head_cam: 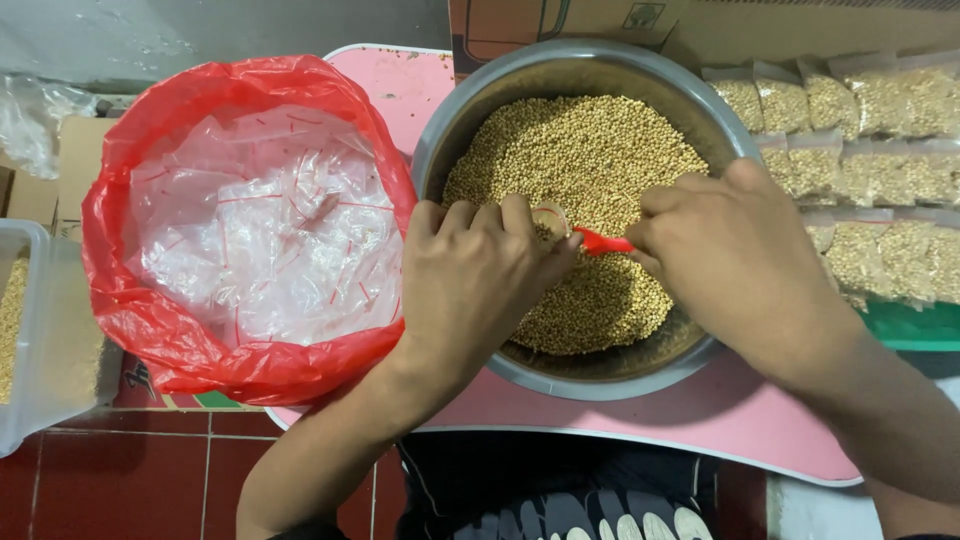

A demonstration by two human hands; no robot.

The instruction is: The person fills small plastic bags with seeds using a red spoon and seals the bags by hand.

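Observation:
A large metal bowl [470,105] heaped with small tan seeds [590,150] rests on a pink tray table [640,415]. My left hand [470,275] hovers over the bowl, pinching a small clear plastic bag [551,217] by its mouth. My right hand [735,260] grips a small red scoop [603,243], its tip pointing at the bag's opening just above the seeds.
A red plastic bag [150,320] full of empty clear zip bags [260,230] sits to the left. Several filled seed packets [860,140] lie in rows at the right. A clear plastic container [45,330] stands far left, with cardboard boxes [560,20] behind the bowl.

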